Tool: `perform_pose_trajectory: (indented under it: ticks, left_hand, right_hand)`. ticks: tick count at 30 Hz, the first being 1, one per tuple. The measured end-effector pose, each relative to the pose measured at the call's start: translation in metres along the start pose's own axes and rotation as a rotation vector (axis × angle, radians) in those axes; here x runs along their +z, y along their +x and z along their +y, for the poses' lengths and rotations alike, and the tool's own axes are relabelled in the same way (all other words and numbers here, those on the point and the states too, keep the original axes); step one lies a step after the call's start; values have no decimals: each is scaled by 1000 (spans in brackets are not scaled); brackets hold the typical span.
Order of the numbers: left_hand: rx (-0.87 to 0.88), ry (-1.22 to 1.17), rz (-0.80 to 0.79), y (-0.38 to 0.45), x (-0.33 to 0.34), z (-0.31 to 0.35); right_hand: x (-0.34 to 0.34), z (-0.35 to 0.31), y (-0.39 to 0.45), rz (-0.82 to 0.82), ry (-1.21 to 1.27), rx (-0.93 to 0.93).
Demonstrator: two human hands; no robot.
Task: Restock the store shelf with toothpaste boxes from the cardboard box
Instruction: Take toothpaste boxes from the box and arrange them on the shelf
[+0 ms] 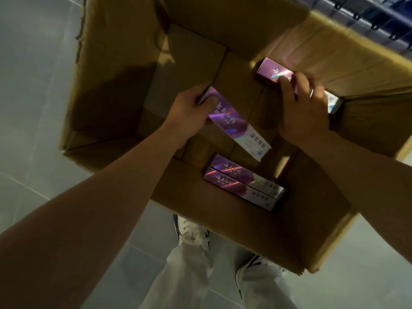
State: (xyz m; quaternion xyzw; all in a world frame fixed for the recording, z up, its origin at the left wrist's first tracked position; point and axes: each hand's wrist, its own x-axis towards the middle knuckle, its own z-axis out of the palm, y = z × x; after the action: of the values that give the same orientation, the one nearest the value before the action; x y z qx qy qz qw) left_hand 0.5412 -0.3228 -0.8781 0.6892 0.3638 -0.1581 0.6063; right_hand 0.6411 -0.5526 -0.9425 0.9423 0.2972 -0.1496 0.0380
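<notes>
I look down into a large open cardboard box [116, 90] on the floor. My left hand [189, 112] grips one end of a shiny purple-and-white toothpaste box [240, 128] inside it, held slanted. My right hand [305, 108] grips another purple toothpaste box [273, 71] near the carton's far right wall; its white end sticks out past my wrist. Two more toothpaste boxes [243, 182] lie side by side against the near wall on the carton's bottom.
Grey tiled floor [33, 85] surrounds the carton. My legs in light trousers and white sneakers [194, 235] stand just below its near flap. A dark metal shelf or rack [376, 16] shows at the top right corner.
</notes>
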Motion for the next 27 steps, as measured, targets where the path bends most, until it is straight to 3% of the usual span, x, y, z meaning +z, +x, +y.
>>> perform_pose_trajectory:
  ticks: [4,7,10,13,18,27]
  left_hand:
    - [1,-26,5,10,4,0]
    - [-2,-27,28,10,7,3]
    - [-15,-35,46,2,3,8]
    - [-6,7,71,-20,-8,25]
    - [32,46,136,-83,-37,84]
    - [30,-138,118,-246,-88,265]
  right_hand:
    - [4,0,12,69,-59,41]
    - [11,2,4,-36,-12,42]
    - [7,-3,-7,-141,201,85]
    - [-21,-14,-24,-92,545,134]
    - [-120,-25,-67,-162,925,319]
    - [-382,-20,-157,-64,1098,396]
